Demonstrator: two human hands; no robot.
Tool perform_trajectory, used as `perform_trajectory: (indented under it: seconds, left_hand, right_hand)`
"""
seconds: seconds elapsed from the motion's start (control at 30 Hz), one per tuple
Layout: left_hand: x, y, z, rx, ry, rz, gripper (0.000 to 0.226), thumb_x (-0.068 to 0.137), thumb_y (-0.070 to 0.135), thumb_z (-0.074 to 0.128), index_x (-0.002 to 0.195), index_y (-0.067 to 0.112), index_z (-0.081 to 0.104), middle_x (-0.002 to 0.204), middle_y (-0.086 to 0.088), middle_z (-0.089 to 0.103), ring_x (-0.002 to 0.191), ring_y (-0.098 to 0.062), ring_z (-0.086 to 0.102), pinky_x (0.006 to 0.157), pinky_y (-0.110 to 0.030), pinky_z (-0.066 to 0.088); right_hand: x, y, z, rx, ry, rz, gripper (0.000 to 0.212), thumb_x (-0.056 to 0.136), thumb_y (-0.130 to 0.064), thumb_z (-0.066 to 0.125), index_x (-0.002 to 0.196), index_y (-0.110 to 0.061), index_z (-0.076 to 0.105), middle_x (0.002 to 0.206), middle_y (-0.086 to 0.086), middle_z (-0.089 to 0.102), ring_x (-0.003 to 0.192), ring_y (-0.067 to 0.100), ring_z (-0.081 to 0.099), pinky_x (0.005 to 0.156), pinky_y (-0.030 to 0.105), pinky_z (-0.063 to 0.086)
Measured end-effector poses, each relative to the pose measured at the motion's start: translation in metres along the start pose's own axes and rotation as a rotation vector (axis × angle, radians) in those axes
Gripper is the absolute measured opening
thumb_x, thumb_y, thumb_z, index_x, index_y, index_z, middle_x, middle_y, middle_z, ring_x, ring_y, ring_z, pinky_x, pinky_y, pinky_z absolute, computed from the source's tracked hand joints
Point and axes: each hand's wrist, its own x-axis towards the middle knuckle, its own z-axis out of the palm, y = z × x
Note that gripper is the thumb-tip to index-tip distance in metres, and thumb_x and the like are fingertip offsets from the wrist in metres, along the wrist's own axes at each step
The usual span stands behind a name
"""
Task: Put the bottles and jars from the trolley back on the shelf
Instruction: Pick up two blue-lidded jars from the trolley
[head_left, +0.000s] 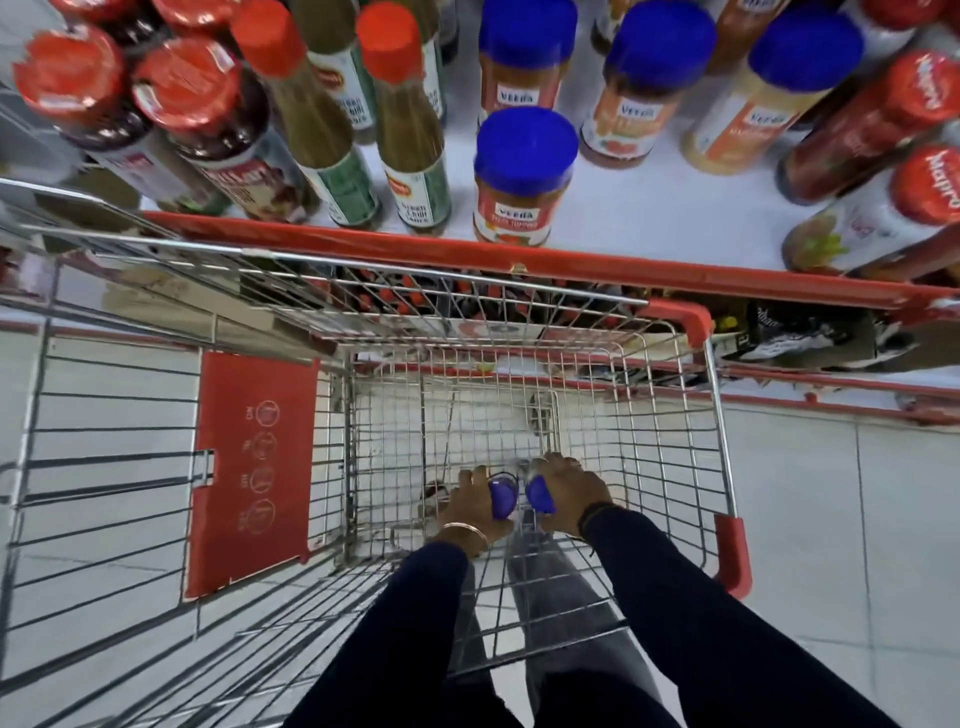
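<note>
I look straight down into a wire trolley (670, 415) parked against a white shelf (649, 208) with a red front edge. Both my arms reach deep into the basket. My left hand (470, 501) is closed around a jar with a blue lid (503, 496). My right hand (571, 493) is closed around a second blue-lidded jar (540, 493) right beside it. Only the lids show; the jar bodies are hidden by my hands. On the shelf, a matching blue-lidded jar (524, 176) stands at the front edge, with more behind it.
Green sauce bottles with red caps (410, 130) stand left of the blue-lidded jars, red-lidded jars (182, 114) further left and at the far right (883, 208). The trolley's red child-seat flap (249, 467) lies to the left. Lower shelves show through the wire.
</note>
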Motion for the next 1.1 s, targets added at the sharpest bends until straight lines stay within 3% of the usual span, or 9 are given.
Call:
perform_trajectory:
  seconds: [0.1,0.2,0.4,0.67,0.77,0.93,1.1]
  left_hand:
    - [0.005,0.004,0.010,0.127,0.029,-0.057,0.085,0.070,0.026,0.076,0.134,0.009,0.024,0.138,-0.015,0.033,0.121,-0.038,0.048,0.091,-0.051,0.049]
    - [0.005,0.011,0.010,0.236,0.081,0.013,0.072,0.074,0.018,0.071,0.131,0.009,0.028,0.136,-0.015,0.038,0.112,-0.037,0.055,0.083,-0.047,0.051]
    - [-0.010,0.014,-0.012,0.202,0.174,0.108,0.058,0.069,0.009,0.069,0.119,0.010,0.040,0.127,-0.010,0.039,0.104,-0.035,0.057,0.076,-0.047,0.056]
    - [-0.079,0.050,-0.073,0.305,0.320,0.220,0.046,0.067,0.012,0.064,0.110,0.014,0.047,0.119,-0.004,0.044,0.092,-0.030,0.062,0.070,-0.045,0.058]
    - [-0.111,0.074,-0.102,0.356,0.385,0.277,0.051,0.069,0.019,0.064,0.116,0.017,0.047,0.128,-0.002,0.045,0.093,-0.031,0.062,0.070,-0.041,0.057]
    - [-0.164,0.127,-0.152,0.361,0.479,0.411,0.057,0.069,0.028,0.066,0.121,0.022,0.044,0.126,0.002,0.049,0.099,-0.029,0.061,0.075,-0.039,0.055]
    - [-0.204,0.188,-0.200,0.327,0.602,0.580,0.062,0.068,0.031,0.071,0.122,0.026,0.042,0.125,0.000,0.051,0.104,-0.029,0.059,0.079,-0.040,0.053]
  right_hand:
    - [0.007,0.001,0.010,-0.047,0.048,-0.011,0.079,0.069,-0.017,0.075,0.134,-0.017,0.031,0.141,0.007,0.034,0.121,0.029,0.045,0.088,0.044,0.050]
    - [0.008,0.001,0.011,-0.085,0.102,-0.025,0.069,0.071,-0.010,0.073,0.129,-0.013,0.035,0.135,0.008,0.036,0.116,0.030,0.048,0.083,0.044,0.053]
    - [-0.010,0.011,-0.009,0.006,0.160,-0.033,0.063,0.070,0.000,0.067,0.125,-0.014,0.041,0.133,0.006,0.037,0.116,0.029,0.047,0.082,0.044,0.054]
    - [-0.095,0.023,-0.084,0.220,0.326,-0.116,0.052,0.069,-0.018,0.067,0.118,-0.013,0.050,0.119,0.006,0.052,0.107,0.028,0.055,0.085,0.034,0.048]
    - [-0.139,0.020,-0.121,0.265,0.413,-0.136,0.052,0.068,-0.026,0.071,0.115,-0.017,0.051,0.110,0.000,0.055,0.097,0.022,0.057,0.073,0.026,0.044]
    - [-0.203,0.018,-0.182,0.299,0.558,-0.153,0.059,0.059,-0.035,0.078,0.109,-0.025,0.049,0.101,-0.004,0.056,0.089,0.020,0.057,0.069,0.033,0.051]
    - [-0.248,0.023,-0.243,0.291,0.772,-0.161,0.066,0.053,-0.042,0.079,0.111,-0.027,0.052,0.104,-0.003,0.057,0.092,0.021,0.056,0.080,0.040,0.052]
